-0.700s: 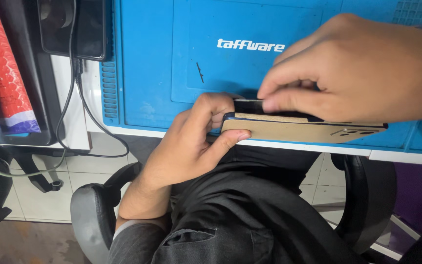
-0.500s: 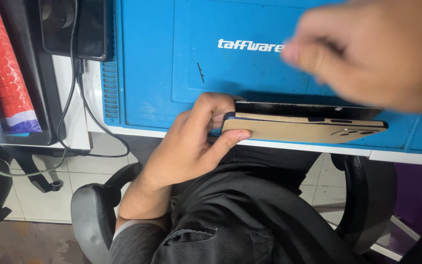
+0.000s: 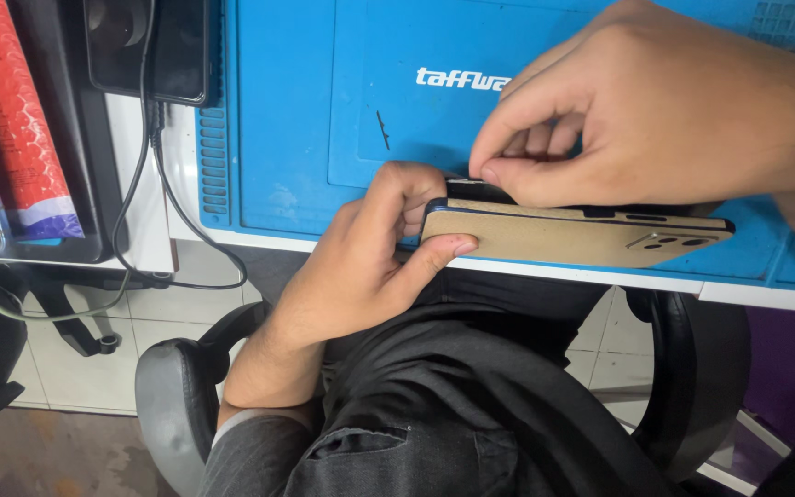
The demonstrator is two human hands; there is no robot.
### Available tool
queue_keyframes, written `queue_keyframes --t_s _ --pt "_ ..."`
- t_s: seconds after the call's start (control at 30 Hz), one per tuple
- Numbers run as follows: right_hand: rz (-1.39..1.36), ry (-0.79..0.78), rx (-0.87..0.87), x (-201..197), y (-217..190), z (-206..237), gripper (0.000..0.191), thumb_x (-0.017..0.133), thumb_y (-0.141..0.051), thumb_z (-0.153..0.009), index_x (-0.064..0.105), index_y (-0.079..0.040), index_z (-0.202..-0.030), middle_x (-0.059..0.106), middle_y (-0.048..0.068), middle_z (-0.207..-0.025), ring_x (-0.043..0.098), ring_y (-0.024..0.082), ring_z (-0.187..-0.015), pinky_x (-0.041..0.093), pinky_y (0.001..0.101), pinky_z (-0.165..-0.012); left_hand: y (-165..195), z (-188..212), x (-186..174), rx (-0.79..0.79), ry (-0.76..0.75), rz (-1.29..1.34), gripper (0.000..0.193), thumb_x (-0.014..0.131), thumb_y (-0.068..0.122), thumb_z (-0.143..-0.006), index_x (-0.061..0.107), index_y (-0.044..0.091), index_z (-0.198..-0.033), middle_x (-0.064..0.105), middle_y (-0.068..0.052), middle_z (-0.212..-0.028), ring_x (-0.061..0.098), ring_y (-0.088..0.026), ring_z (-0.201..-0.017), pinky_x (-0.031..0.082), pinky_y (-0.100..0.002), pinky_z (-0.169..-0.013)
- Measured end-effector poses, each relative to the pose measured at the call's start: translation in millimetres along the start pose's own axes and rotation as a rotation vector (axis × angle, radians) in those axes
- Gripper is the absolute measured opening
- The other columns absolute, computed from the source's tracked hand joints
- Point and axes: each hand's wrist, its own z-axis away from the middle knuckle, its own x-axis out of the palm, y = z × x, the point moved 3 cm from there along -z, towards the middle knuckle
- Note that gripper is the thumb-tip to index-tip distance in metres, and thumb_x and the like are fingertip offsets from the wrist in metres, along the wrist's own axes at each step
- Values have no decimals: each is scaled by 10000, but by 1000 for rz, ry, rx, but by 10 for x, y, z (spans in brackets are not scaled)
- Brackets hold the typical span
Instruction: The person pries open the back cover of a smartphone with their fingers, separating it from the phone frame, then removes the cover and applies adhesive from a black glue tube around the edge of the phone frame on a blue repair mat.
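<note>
**A:** What am I looking at from here?

**B:** I see my left hand (image 3: 361,267) gripping the near end of a gold-backed phone (image 3: 581,237), thumb flat on the back cover, fingers curled over the upper edge. The phone stands on its long edge at the front rim of the blue work mat (image 3: 305,138), camera cluster out toward three o'clock. My right hand (image 3: 655,120) is closed in a narrow pinch, thumb and forefinger tips meeting at the phone's top edge, at about twelve o'clock from my left thumb. Whether a small tool sits in that pinch I cannot tell.

**A:** What worries you?

**B:** The phone rides right at the table's edge, over my lap and the chair (image 3: 177,396). If my left grip loosens while the right presses down, I judge it could tip toward six o'clock and fall. Too hard a pinch along that seam might also flex or crack whatever dark part lies behind the cover.

**A:** Any containers?

**B:** The mat has small moulded compartments at one o'clock, top right; their contents are too small to make out. At nine o'clock a red padded roll (image 3: 20,110) stands beside a black device (image 3: 144,46), with cables (image 3: 154,184) trailing down.
</note>
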Motion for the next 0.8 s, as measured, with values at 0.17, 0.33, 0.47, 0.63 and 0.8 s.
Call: queue_keyframes --t_s 0.17,0.33,0.47,0.63,0.8 --pt "23 11 -117 -347 -165 235 221 770 -286 -806 839 -169 -980 808 9 -811 725 118 -665 590 261 -564 404 -27 -135 12 17 -46 395 762 194 -1026 477 30 -1244 625 -72 -956 603 -139 -803 534 -286 -741" --pt "126 -36 -4 -114 -22 165 248 783 -319 -819 840 -203 -1030 809 17 -857 772 120 -724 622 282 -646 238 -25 -47 -18 8 -40 400 765 188 -1016 474 26 -1238 624 -70 -932 594 -139 -772 523 -283 -718" --pt "66 -80 -65 -68 47 153 267 746 -285 -888 803 -166 -1120 787 7 -902 751 100 -812 647 252 -727 108 9 33 -7 11 10 396 752 165 -1033 460 20 -1258 638 -73 -981 638 -121 -848 558 -272 -773" --pt "-68 -90 -37 -191 9 243 307 762 -206 -817 686 -52 -1072 753 50 -905 752 132 -856 636 269 -792 237 11 -21 5 10 61 386 743 148 -1051 451 16 -1266 643 -84 -1027 659 -112 -918 581 -274 -831" --pt "-34 -132 202 -175 77 310 314 764 -247 -878 633 -78 -1108 762 55 -952 762 142 -884 670 282 -811 262 -11 26 -22 13 31 397 753 156 -1032 454 10 -1249 645 -78 -987 617 -109 -860 555 -268 -788"
